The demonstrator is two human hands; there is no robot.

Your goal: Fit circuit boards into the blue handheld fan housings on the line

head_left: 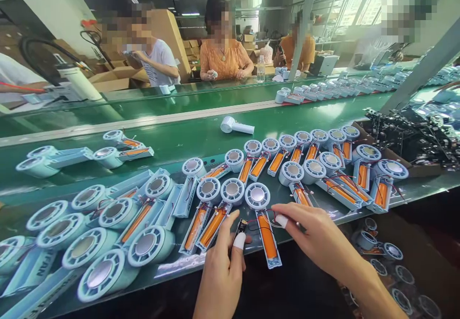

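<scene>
My left hand [226, 254] pinches a small black circuit board [241, 228] between thumb and fingers, with a white cover on the thumb. Thin red and dark wires run from the board to an open handheld fan [258, 195] lying at the bench edge. An orange battery [268, 236] sits in that fan's handle, which points toward me. On the fan's right, my right hand [309, 223] pinches the thin wires [271, 213] between finger and covered thumb. Two more opened fans, one of them this fan [233, 192], lie just left of it.
Rows of light blue fans [86, 247] cover the bench left and right. A carton of black circuit boards [406, 137] stands at right. One closed fan [235, 125] lies on the green belt [187, 139]. A bin of fans [391, 261] is below right. Several people sit opposite.
</scene>
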